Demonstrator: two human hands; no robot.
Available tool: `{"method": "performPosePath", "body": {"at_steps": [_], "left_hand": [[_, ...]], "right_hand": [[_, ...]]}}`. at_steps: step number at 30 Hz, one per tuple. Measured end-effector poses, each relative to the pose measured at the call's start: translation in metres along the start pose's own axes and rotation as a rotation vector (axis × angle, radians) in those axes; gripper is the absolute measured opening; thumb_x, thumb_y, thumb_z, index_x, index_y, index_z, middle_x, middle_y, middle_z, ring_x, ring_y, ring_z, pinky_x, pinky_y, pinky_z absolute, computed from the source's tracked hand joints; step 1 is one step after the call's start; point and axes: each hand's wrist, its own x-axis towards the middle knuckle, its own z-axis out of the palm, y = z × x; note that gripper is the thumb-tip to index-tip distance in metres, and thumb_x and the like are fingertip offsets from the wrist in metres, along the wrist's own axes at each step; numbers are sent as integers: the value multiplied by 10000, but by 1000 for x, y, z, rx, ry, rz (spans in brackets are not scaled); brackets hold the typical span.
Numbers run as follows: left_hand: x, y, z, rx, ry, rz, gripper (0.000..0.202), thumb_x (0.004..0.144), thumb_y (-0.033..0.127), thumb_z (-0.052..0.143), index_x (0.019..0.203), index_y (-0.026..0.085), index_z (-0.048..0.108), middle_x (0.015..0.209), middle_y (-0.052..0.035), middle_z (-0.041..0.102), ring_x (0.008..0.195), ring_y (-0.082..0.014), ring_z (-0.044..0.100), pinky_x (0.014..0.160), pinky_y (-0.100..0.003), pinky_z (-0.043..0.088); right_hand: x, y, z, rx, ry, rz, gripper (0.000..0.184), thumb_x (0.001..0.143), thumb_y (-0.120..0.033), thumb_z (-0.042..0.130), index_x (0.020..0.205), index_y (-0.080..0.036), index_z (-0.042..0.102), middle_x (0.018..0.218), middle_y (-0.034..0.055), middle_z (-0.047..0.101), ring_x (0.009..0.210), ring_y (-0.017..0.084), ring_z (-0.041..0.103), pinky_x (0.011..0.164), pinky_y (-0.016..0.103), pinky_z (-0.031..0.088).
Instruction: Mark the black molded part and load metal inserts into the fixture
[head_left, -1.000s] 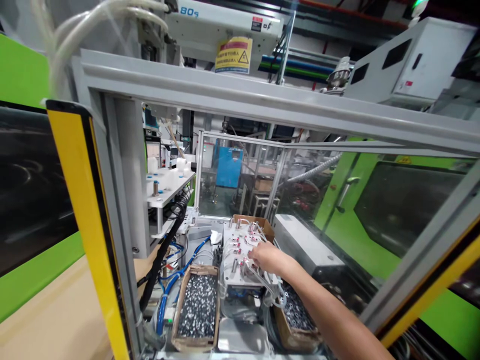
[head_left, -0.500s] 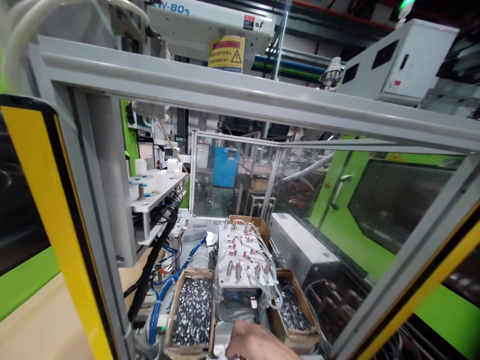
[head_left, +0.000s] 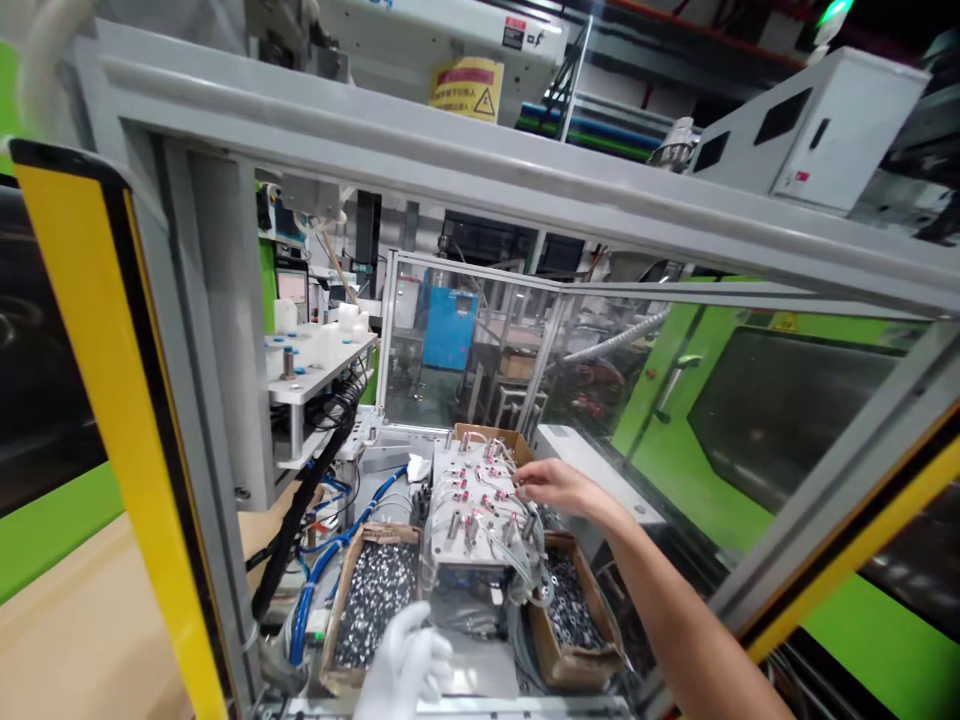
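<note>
Partly cut off by the lower frame edge, a white-gloved left hand (head_left: 405, 665), fingers loosely apart, above a brown cardboard tray of small metal inserts (head_left: 371, 605), bare right hand (head_left: 559, 487) stretched over a white pin-studded fixture plate (head_left: 469, 510), fingers curled near clear plastic tubing (head_left: 525, 535), any grip impossible to make out

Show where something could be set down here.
A metal plate lies below the pin-studded fixture, between the left cardboard tray and right cardboard tray, though tubing crosses it. Crowded: the fixture top, under the bare right hand, and the blue hoses left of it.
</note>
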Motion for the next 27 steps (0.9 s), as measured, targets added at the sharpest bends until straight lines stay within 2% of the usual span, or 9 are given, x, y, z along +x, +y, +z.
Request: {"method": "performPosePath", "body": {"at_steps": [2,4,5,7,9,11,18,24,27], "left_hand": [[17,5,-7,58,38,39,510,849,448,639,1245,144,536,917,-98,747,829,-232,726,788,-393,605],[33,5,-14,162,82,110,475,825,450,646,1205,174,582,1087,-131,750,1088,-288,700,1058,-485,514],[39,2,-17,249,119,183,461,828,453,631,1199,182,602,1212,-145,719,1234,-303,635,1165,-509,420],[49,-6,-22,456,200,343,520,870,470,551,1293,170,578,1460,-164,571,1444,-293,446,1268,-510,267],[56,-16,-25,608,251,429,627,927,509,430,1435,143,457,1601,-163,400,1523,-254,311,1299,-498,205],[60,-25,-27,646,255,426,677,951,551,352,1481,131,391,1625,-162,351,1523,-229,297,1308,-494,195],[67,-40,-30,690,280,545,621,955,543,363,1402,132,495,1535,-164,481,1462,-246,405,1287,-536,277],[66,-39,-30,764,328,644,484,938,438,451,1318,173,591,1420,-159,602,1404,-287,499,1228,-570,381],[63,-36,-29,755,340,663,457,924,405,471,1304,190,609,1414,-158,609,1403,-306,503,1223,-588,377]], "right_hand": [[17,13,-1,-32,-105,41,298,751,-306,679,975,-112,717,786,52,710,727,180,620,671,269,460],[27,18,1,-128,-204,30,200,753,-227,663,905,-113,724,776,44,708,720,162,611,670,251,449],[31,19,3,-189,-253,15,170,751,-187,660,886,-115,734,777,37,707,719,152,602,670,242,438],[35,18,7,-275,-332,6,175,742,-118,663,893,-119,751,766,19,700,715,135,587,665,223,420],[38,17,10,-321,-370,26,202,742,-79,666,917,-115,760,759,14,697,708,127,583,656,209,415],[40,17,12,-373,-384,44,230,749,-56,651,939,-112,769,771,19,710,712,127,597,652,200,422],[45,13,20,-530,-391,-23,343,685,2,602,922,-139,806,792,19,741,751,148,640,672,198,426],[43,10,23,-606,-409,-123,410,668,10,566,939,-168,817,864,27,767,804,164,668,738,205,457],[38,5,21,-618,-420,-144,380,708,-17,579,962,-169,816,897,44,771,829,174,674,765,216,459]]}}
